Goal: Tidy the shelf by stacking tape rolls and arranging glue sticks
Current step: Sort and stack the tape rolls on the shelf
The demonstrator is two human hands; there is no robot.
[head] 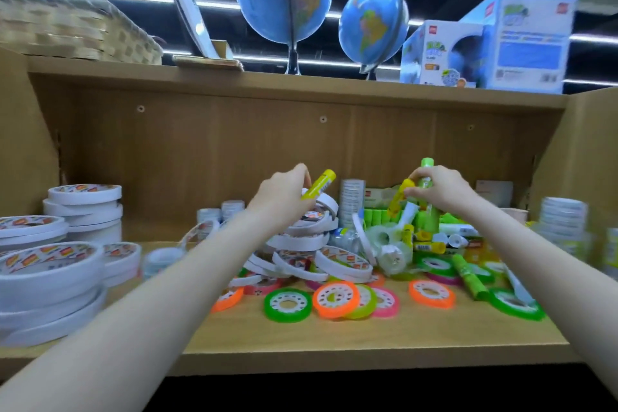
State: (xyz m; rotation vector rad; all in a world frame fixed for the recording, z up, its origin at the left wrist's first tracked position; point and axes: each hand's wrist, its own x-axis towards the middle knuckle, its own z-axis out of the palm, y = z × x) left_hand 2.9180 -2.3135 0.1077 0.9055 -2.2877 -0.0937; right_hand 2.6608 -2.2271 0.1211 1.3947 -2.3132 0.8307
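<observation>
At the left of the frame the white tape rolls [83,207] already stand in neat stacks on the shelf [334,341], probably so the loose heap of white rolls [301,244] at centre can be added to them. Just above that heap the left hand [284,192] has its grip closed round a yellow glue stick [318,185], raised clear of the pile (seemingly to sort it apart from the tape). Right of centre, the right hand [438,189] grips a green glue stick [427,177] upright and pinches a second yellow stick [399,199], above the jumble of glue sticks [431,246] and coloured tape rolls [334,299] still lying loose toward the lower right.
</observation>
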